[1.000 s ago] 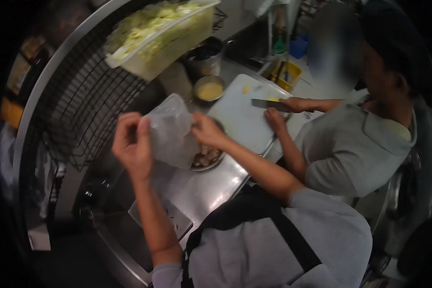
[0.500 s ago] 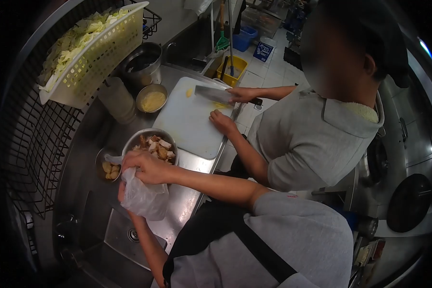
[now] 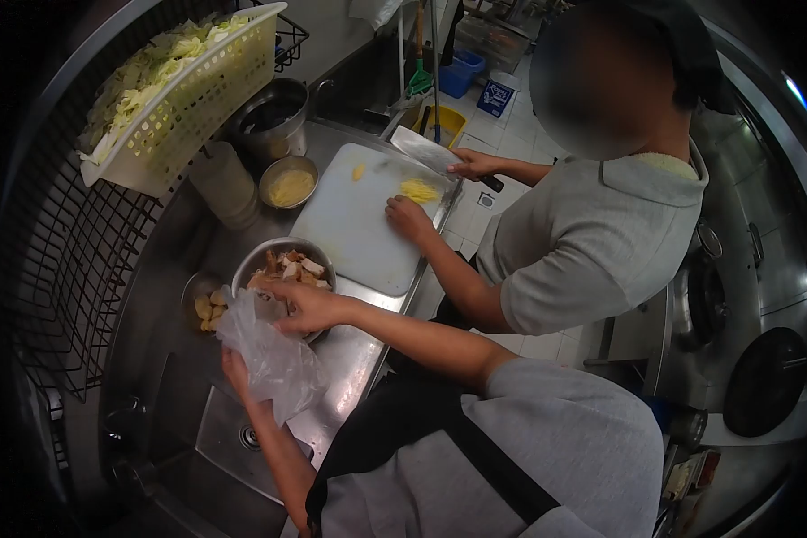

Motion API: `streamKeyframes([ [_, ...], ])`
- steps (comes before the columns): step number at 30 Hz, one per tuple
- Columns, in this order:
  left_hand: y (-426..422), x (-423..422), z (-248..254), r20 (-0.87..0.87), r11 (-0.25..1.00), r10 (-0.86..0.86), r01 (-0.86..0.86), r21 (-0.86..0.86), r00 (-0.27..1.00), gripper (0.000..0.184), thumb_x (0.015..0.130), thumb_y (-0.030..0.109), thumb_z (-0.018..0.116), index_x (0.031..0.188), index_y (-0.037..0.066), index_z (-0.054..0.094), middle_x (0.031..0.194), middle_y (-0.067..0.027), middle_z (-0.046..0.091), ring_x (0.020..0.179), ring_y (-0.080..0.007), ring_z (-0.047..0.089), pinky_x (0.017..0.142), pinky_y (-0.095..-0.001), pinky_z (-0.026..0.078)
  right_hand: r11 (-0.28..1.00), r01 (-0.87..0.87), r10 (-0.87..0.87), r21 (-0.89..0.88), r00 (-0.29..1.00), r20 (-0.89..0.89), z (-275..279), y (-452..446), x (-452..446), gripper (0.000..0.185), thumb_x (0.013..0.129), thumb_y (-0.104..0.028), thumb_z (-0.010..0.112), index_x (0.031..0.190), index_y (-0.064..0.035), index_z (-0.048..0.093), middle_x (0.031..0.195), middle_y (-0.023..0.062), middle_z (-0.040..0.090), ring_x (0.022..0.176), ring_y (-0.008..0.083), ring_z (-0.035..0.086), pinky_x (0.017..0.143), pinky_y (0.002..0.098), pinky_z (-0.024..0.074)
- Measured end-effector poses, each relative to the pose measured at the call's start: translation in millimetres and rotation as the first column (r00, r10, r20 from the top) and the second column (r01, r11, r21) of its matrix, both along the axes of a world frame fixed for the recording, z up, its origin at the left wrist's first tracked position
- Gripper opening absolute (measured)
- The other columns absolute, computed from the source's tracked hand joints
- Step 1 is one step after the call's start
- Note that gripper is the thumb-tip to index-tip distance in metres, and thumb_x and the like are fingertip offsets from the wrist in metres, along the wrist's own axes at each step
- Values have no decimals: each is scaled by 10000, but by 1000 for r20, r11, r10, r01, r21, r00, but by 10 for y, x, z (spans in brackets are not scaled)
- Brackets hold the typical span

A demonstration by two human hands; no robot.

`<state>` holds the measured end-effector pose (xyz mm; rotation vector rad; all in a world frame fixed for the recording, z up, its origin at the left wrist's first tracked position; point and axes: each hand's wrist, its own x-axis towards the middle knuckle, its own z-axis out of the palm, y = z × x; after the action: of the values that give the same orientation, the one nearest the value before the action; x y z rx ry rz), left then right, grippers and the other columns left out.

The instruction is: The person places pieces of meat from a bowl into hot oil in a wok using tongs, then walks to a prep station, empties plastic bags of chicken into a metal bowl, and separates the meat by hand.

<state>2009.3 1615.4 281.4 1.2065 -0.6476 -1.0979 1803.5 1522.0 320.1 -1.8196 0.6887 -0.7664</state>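
Observation:
A clear plastic bag [image 3: 273,363] hangs between my hands over the steel counter, its mouth at the upper left. My left hand [image 3: 236,369] grips the bag from its left side, fingers mostly behind the plastic. At the bag's mouth is my right hand [image 3: 309,305], fingers bent and partly spread, thumb against or inside the plastic; whether it pinches the film is hard to see. Just beyond it sits a steel bowl [image 3: 330,260] of browned, cut meat pieces [image 3: 287,267]. A smaller bowl with pale yellow chunks [image 3: 210,308] stands left of the bag.
A co-worker [image 3: 601,242] holds a cleaver [image 3: 424,150] over a white cutting board [image 3: 354,224] with yellow shreds [image 3: 418,189]. Further back are a bowl of yellow food [image 3: 290,187], a steel pot [image 3: 275,134] and a basket [image 3: 197,99] of cut cabbage. A sink [image 3: 233,448] lies lower left.
The view has swung, and the bag is now lower left of the meat bowl. My right hand has opened somewhat at its mouth. The co-worker's cleaver has lifted off the board.

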Motion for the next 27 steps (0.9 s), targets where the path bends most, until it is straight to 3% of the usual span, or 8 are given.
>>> streamKeyframes([
  [3,-111,-121,73,-102,997,64,-60,49,993,345,943,169,524,1243,11,590,1108,-112,658,903,-186,660,776,-301,537,986,-119,124,117,992,-38,-111,82,-7,760,777,-216,730,1428,-26,387,1198,173,597,970,227,602,827,334,501],
  [5,-169,-164,35,557,989,-104,143,-27,824,343,948,166,518,1248,12,580,1095,-117,655,923,-185,655,785,-311,537,982,-126,123,142,992,25,-190,60,69,695,768,-191,723,1374,-13,434,1197,152,603,963,211,603,817,319,501],
  [6,-185,-210,61,560,989,-104,144,-28,822,343,948,166,518,1248,12,580,1095,-117,655,923,-185,655,785,-311,537,982,-125,123,140,992,28,-282,20,101,695,768,-191,723,1374,-13,434,1197,152,603,963,211,603,817,319,501],
  [9,-294,-231,53,171,978,-135,159,-137,976,339,959,169,505,1254,14,568,1107,-121,647,951,-217,648,819,-338,535,991,-61,43,115,988,152,-382,-56,117,530,775,-153,697,1257,-1,534,1087,113,649,863,200,607,758,324,503],
  [11,-461,89,-218,-448,820,-572,460,-340,687,326,995,224,471,1248,50,581,1257,-137,586,1093,-255,607,932,-366,500,990,126,-123,60,991,-53,-279,-111,17,332,765,-185,699,1004,29,616,814,149,642,747,204,609,671,358,490],
  [13,-358,41,-346,-32,966,-243,239,-99,970,380,1010,246,464,1345,70,487,1330,-122,537,1182,-257,552,992,-376,463,972,236,-234,25,971,-43,-132,-170,-43,248,775,-171,684,886,42,621,751,159,621,681,192,590,630,371,480],
  [17,-135,-182,-134,18,1000,18,-18,14,1000,461,907,157,642,1331,51,492,1253,-59,585,1093,-212,590,891,-339,503,824,189,-304,535,943,135,112,-285,-146,112,879,-90,617,932,8,600,744,44,591,691,130,581,574,286,477],
  [27,-132,-487,109,-322,955,-260,292,55,910,538,926,65,602,1404,131,366,1195,-86,597,1027,-232,623,756,-370,563,502,-300,-421,811,735,532,-157,-397,62,295,959,-10,481,1249,37,508,1208,194,600,1099,318,625,942,458,541],
])
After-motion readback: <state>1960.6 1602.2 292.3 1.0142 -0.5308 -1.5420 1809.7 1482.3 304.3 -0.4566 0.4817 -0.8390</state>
